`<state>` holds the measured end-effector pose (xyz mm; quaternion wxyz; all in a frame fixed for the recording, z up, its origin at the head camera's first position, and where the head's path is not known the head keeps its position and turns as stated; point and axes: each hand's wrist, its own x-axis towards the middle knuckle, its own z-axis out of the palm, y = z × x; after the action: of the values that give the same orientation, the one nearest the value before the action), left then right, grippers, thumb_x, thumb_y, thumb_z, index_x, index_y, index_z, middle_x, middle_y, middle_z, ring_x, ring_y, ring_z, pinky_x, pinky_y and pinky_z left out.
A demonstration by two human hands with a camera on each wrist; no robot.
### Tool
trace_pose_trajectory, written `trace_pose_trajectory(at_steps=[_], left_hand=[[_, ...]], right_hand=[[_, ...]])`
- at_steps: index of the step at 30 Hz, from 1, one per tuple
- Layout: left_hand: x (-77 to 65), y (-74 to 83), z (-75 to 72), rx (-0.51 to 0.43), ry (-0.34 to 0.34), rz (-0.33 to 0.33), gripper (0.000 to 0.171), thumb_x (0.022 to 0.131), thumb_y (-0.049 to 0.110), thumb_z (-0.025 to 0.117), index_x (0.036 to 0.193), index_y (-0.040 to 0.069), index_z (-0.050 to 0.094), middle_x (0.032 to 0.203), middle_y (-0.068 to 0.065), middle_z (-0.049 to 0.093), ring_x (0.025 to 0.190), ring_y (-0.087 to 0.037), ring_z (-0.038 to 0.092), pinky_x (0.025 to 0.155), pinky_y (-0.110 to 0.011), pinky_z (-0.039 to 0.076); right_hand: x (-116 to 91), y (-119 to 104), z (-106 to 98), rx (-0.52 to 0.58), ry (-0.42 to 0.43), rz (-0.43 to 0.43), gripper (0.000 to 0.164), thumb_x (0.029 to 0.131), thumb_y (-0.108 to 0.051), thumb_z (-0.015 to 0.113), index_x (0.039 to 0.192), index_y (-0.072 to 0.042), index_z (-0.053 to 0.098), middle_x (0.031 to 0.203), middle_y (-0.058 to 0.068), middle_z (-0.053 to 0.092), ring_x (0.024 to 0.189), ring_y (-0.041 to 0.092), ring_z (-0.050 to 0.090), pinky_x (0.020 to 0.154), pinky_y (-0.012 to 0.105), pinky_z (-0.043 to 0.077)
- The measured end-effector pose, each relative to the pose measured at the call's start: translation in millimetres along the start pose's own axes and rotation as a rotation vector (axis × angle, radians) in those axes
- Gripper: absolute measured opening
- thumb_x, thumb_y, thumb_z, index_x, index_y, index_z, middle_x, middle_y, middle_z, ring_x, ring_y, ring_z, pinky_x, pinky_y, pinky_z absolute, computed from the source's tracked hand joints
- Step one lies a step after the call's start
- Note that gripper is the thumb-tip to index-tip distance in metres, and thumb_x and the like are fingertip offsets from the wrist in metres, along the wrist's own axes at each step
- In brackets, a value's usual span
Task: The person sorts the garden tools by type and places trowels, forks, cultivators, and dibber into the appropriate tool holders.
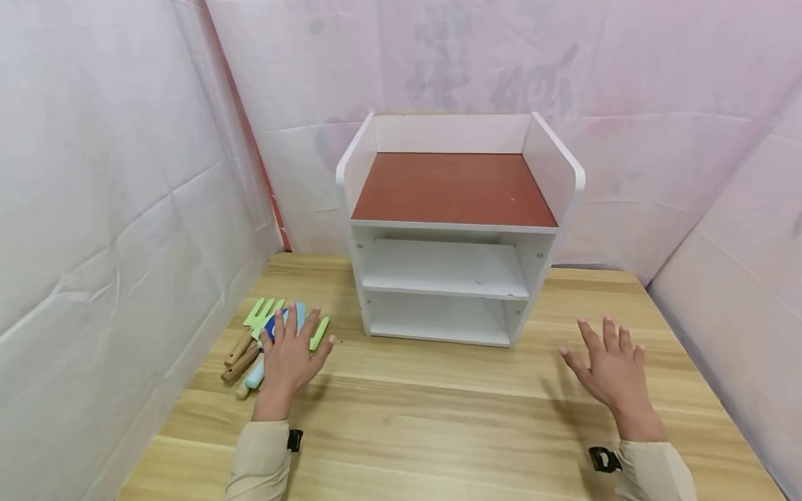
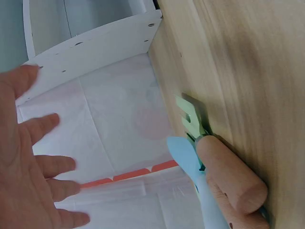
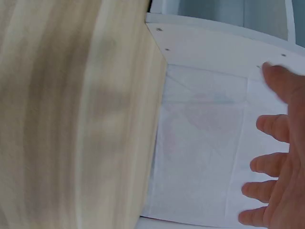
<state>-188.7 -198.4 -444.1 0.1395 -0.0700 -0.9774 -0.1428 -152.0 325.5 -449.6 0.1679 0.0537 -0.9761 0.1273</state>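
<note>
My left hand (image 1: pixel 293 358) hovers with spread fingers over a small pile of hand tools at the table's left; it holds nothing. In the pile lie a green garden fork (image 1: pixel 259 314) and several wooden handles (image 1: pixel 240 365). A light-blue tool (image 2: pixel 183 150) with a pale handle lies there too, its kind hard to tell. Part of the pile is hidden behind the hand. Over the right side of the table my right hand (image 1: pixel 617 376) is held up, fingers spread, holding nothing.
Between the hands, farther back, stands a white shelf unit (image 1: pixel 443 289) with a red-brown top (image 1: pixel 456 188) and two lower compartments. The wood-grain table (image 1: pixel 401 431) is bordered by fabric-like sheets (image 1: pixel 125 243) at the left, back and right.
</note>
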Motion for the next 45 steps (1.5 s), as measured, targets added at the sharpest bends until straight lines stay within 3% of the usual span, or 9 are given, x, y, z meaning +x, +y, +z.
trace_pose_trajectory(at_steps=[3, 6, 12, 19, 25, 32, 36, 38, 45], left_hand=[[1.4, -0.8, 0.5, 0.035, 0.066, 0.038, 0.053, 0.087, 0.038, 0.061, 0.128, 0.006, 0.054, 0.128, -0.027, 0.048, 0.117, -0.045, 0.043, 0.089, -0.065, 0.032], [2.4, -1.5, 0.3, 0.068, 0.092, 0.057, 0.042, 0.084, 0.030, 0.067, 0.115, 0.002, 0.063, 0.107, -0.022, 0.061, 0.091, -0.040, 0.059, 0.071, -0.056, 0.046], [3.5, 0.1, -0.8, 0.074, 0.056, 0.049, 0.039, 0.083, 0.027, 0.067, 0.111, 0.001, 0.065, 0.101, -0.020, 0.063, 0.082, -0.038, 0.061, 0.061, -0.051, 0.048], [-0.6, 5.3, -5.9, 0.016, 0.000, 0.010, 0.041, 0.086, 0.028, 0.063, 0.116, 0.000, 0.063, 0.107, -0.022, 0.061, 0.088, -0.040, 0.060, 0.065, -0.053, 0.049], [-8.1, 8.7, -13.7, -0.162, -0.100, -0.137, 0.043, 0.088, 0.030, 0.061, 0.122, 0.003, 0.059, 0.111, -0.023, 0.058, 0.082, -0.034, 0.060, 0.061, -0.047, 0.048], [-15.6, -2.2, -3.5, -0.331, -0.069, -0.169, 0.043, 0.088, 0.026, 0.062, 0.125, 0.004, 0.057, 0.118, -0.022, 0.056, 0.075, -0.028, 0.056, 0.071, -0.049, 0.046], [-21.4, -7.7, 2.4, -0.383, -0.006, -0.148, 0.041, 0.088, 0.025, 0.064, 0.123, 0.004, 0.059, 0.120, -0.023, 0.055, 0.096, -0.038, 0.056, 0.082, -0.054, 0.043], [-24.3, -9.4, 4.3, -0.398, 0.016, -0.138, 0.042, 0.087, 0.025, 0.065, 0.122, 0.003, 0.059, 0.121, -0.023, 0.055, 0.109, -0.042, 0.051, 0.086, -0.056, 0.040], [-31.0, -18.5, 12.4, -0.460, 0.057, -0.136, 0.044, 0.085, 0.025, 0.068, 0.123, 0.003, 0.059, 0.123, -0.023, 0.054, 0.113, -0.042, 0.048, 0.089, -0.058, 0.038]], right_hand=[[0.1, 2.5, -3.0, -0.030, 0.077, -0.062, 0.054, 0.088, -0.034, 0.062, 0.124, 0.004, 0.051, 0.122, 0.040, 0.044, 0.103, 0.060, 0.043, 0.077, 0.068, 0.036], [1.4, 2.2, -6.2, -0.052, 0.112, -0.101, 0.041, 0.085, -0.024, 0.066, 0.111, 0.006, 0.059, 0.104, 0.035, 0.057, 0.082, 0.055, 0.055, 0.059, 0.061, 0.044], [3.1, -1.0, -5.8, -0.049, 0.080, -0.095, 0.038, 0.083, -0.020, 0.066, 0.108, 0.008, 0.061, 0.099, 0.032, 0.060, 0.079, 0.050, 0.057, 0.053, 0.057, 0.045], [2.1, -5.4, -8.0, 0.031, 0.024, -0.046, 0.040, 0.086, -0.021, 0.065, 0.111, 0.009, 0.059, 0.098, 0.034, 0.060, 0.081, 0.050, 0.057, 0.055, 0.056, 0.045], [2.5, -15.5, -10.0, 0.247, 0.127, 0.033, 0.034, 0.090, -0.019, 0.060, 0.111, 0.008, 0.061, 0.094, 0.030, 0.063, 0.068, 0.039, 0.062, 0.054, 0.048, 0.046], [13.0, -34.6, -2.0, 0.489, 0.439, 0.175, 0.018, 0.086, -0.007, 0.064, 0.101, 0.003, 0.068, 0.087, -0.001, 0.069, 0.076, -0.015, 0.050, 0.065, 0.008, 0.039], [24.6, -46.7, -4.8, 0.698, 0.551, 0.221, 0.017, 0.087, -0.003, 0.062, 0.101, 0.007, 0.067, 0.086, -0.018, 0.063, 0.074, -0.008, 0.057, 0.066, 0.008, 0.042], [31.5, -51.8, -7.1, 0.811, 0.600, 0.206, 0.018, 0.088, 0.001, 0.060, 0.101, 0.012, 0.064, 0.087, -0.015, 0.064, 0.076, -0.002, 0.060, 0.069, 0.010, 0.045], [50.9, -66.1, -13.8, 1.185, 0.740, 0.125, 0.018, 0.085, 0.010, 0.057, 0.101, 0.019, 0.059, 0.087, 0.005, 0.069, 0.078, 0.010, 0.066, 0.072, 0.016, 0.049]])
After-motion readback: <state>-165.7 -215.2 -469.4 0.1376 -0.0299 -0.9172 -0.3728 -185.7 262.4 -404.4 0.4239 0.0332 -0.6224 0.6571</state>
